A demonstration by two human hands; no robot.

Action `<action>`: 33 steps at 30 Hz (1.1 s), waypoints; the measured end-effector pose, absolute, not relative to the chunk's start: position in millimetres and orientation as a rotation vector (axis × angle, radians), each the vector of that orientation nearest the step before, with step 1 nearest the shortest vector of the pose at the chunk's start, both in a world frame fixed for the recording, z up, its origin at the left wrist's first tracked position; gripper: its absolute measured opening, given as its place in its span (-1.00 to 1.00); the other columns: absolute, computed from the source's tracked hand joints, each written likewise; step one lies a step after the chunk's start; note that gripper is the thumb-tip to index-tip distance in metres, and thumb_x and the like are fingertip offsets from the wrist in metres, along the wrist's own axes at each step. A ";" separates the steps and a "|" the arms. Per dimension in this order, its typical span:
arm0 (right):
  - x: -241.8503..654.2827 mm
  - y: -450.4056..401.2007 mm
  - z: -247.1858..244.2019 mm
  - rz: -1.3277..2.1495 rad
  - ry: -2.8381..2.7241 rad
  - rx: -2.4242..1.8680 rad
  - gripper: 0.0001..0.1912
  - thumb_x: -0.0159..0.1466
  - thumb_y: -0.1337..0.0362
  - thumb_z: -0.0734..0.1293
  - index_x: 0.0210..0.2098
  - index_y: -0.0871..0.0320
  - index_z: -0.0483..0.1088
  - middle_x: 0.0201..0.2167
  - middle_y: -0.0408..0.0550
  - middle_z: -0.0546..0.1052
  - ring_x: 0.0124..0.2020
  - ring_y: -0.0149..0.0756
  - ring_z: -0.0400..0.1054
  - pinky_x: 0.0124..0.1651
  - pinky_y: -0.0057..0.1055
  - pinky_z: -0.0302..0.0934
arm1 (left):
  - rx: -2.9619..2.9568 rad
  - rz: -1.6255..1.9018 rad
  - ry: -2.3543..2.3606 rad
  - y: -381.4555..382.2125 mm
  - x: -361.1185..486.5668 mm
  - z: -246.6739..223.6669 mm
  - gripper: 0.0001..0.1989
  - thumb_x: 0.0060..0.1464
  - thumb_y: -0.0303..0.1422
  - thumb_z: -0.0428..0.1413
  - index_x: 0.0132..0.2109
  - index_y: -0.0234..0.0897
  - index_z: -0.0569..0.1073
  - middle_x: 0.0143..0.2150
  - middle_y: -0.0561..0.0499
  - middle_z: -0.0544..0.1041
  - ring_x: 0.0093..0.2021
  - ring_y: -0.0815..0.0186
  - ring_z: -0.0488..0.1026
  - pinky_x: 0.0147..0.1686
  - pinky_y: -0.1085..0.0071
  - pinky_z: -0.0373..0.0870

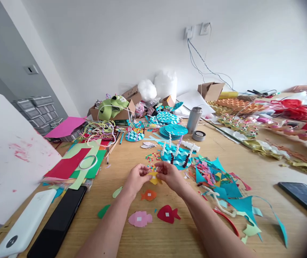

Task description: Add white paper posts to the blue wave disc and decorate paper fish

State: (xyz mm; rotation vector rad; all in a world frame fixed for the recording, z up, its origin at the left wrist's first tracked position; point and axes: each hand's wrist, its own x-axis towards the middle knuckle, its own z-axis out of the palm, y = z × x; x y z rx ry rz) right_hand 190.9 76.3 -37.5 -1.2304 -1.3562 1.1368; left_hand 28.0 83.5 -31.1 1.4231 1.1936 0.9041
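Between my two hands is a yellow paper fish (154,178), with a small pale square on it. My left hand (137,177) pinches its left edge, and my right hand (169,175) pinches it from the right. Just below lies an orange paper fish (148,195). Nearer to me are a pink paper fish (140,219) and a red paper fish (169,214), each bearing a white square. Light green paper (117,192) and dark green paper (104,211) show partly behind my left arm. Beyond my hands stands a blue wavy paper base (176,157) with twisted upright stems.
Blue paper scraps (228,188) pile up on the right, near a phone (303,200). Coloured sheets (70,163), a black phone (58,222) and a white power bank (26,222) lie left. A metal flask (194,120) stands behind, beside its lid (199,135).
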 end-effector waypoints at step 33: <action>179.2 63.8 -22.1 0.573 -0.975 -1.151 -0.78 0.24 0.09 0.30 -0.30 0.12 0.32 -0.58 -0.20 0.42 -0.55 -0.39 0.31 -0.45 -0.43 0.24 | 1.199 1.319 1.118 90.5 25.6 -40.1 -0.56 -0.08 -0.37 0.13 0.00 -0.28 0.30 -0.42 0.08 0.47 -0.49 0.37 0.44 -0.51 0.48 0.42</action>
